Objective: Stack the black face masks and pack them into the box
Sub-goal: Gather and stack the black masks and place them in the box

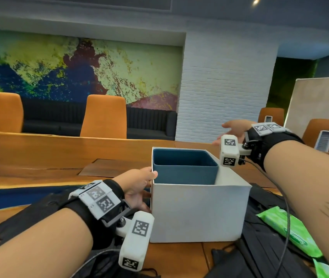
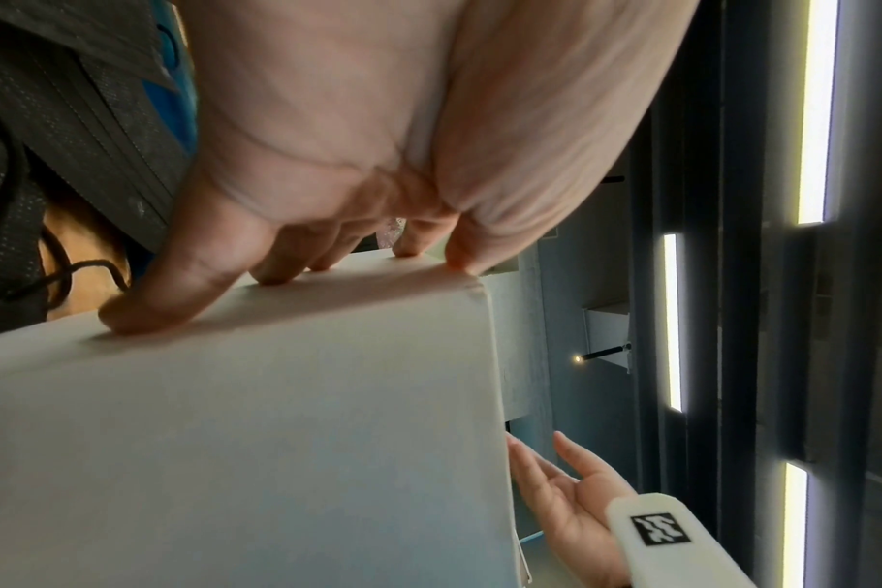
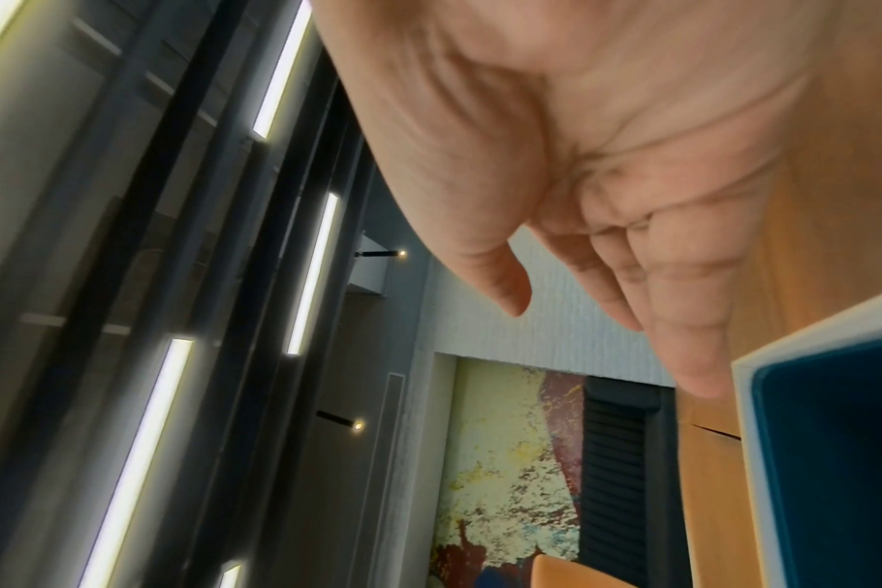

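Note:
A white box (image 1: 197, 213) with a dark blue insert (image 1: 183, 175) stands on the wooden table. My left hand (image 1: 143, 189) lies against the box's left wall, thumb at the top rim, fingers (image 2: 177, 286) spread flat on the white box (image 2: 278, 437). My right hand (image 1: 232, 131) hovers beyond the box's far right corner, palm up, holding nothing; in the right wrist view this right hand (image 3: 605, 179) hangs over the box rim (image 3: 761, 358). Black face masks (image 1: 39, 209) lie loose under my left forearm, and more black masks (image 1: 264, 247) lie right of the box.
A green wipes packet (image 1: 286, 231) lies on the masks at the right, under my right forearm. The wooden table (image 1: 59, 155) stretches far behind the box. Orange chairs (image 1: 103, 117) stand along its far side, two more at the right.

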Action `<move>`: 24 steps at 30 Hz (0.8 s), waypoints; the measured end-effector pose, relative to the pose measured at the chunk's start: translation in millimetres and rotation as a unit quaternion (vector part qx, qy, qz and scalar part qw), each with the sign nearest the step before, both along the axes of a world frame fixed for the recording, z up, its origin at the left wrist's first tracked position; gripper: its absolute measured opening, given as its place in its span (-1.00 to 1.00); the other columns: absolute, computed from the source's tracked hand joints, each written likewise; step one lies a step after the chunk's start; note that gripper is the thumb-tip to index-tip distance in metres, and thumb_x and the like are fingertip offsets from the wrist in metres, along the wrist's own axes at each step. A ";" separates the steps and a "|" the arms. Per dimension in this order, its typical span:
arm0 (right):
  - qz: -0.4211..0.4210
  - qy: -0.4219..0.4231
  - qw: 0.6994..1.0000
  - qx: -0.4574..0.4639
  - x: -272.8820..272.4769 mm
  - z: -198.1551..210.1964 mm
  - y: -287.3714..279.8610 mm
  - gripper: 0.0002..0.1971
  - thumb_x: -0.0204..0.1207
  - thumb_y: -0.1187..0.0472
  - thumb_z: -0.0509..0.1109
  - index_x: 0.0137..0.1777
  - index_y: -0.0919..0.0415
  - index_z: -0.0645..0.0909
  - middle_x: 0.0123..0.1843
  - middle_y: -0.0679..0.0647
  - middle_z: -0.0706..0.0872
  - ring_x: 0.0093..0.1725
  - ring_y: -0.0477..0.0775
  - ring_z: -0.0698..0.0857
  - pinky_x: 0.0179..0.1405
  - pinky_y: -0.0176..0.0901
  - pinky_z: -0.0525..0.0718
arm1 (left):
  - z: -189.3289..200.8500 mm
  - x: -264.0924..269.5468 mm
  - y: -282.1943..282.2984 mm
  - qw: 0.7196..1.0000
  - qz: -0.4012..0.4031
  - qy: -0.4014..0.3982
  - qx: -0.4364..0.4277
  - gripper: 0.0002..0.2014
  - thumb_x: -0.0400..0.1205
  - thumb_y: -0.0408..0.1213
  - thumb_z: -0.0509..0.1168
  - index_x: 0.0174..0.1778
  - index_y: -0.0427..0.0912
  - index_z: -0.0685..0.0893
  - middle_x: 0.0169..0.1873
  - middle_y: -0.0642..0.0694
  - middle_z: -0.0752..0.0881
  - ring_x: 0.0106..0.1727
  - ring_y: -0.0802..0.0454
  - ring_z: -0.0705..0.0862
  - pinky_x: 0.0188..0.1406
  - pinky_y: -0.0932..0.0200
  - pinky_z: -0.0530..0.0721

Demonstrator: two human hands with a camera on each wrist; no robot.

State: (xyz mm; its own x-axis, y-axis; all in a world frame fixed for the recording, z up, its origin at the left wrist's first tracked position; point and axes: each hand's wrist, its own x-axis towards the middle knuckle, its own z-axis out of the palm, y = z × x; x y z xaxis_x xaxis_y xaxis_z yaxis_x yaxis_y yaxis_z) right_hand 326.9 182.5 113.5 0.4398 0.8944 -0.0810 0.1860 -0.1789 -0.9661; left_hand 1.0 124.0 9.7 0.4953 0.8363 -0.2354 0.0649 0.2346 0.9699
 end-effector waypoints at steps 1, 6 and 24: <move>0.008 0.028 0.999 -0.025 -19.3 10.2 -26.0 -0.48 0.58 0.02 0.32 0.38 0.39 0.40 0.28 0.38 0.65 0.23 0.28 0.70 0.05 0.19 0.75 | 1.4 0.5 -3.1 1.000 0.014 0.007 0.000 -0.74 0.79 -0.17 0.01 0.32 -0.07 0.50 0.32 -0.33 0.53 0.33 -0.30 0.54 0.25 -0.50 0.50; 0.042 0.065 0.997 -0.009 -41.0 42.2 -100.6 -0.61 0.71 0.03 0.17 0.14 0.43 0.52 0.07 0.38 0.71 -0.33 0.21 0.82 -0.33 -0.01 0.76 | 6.0 -8.4 -24.5 0.999 0.046 0.012 -0.002 -0.68 0.74 -0.09 0.12 0.34 -0.17 0.47 0.19 -0.30 0.63 0.20 -0.19 0.61 0.41 -0.29 0.44; 0.122 -0.241 0.931 -0.247 -71.0 -76.8 -232.5 -0.61 0.64 -0.04 0.29 0.21 0.29 0.57 -0.04 0.12 0.64 -0.13 0.01 0.64 -0.11 -0.08 0.68 | -13.6 25.1 -110.1 0.956 -0.073 0.276 0.066 -0.70 0.68 -0.03 0.24 0.10 -0.21 0.58 -0.12 -0.16 0.58 -0.13 -0.06 0.63 -0.15 -0.04 0.69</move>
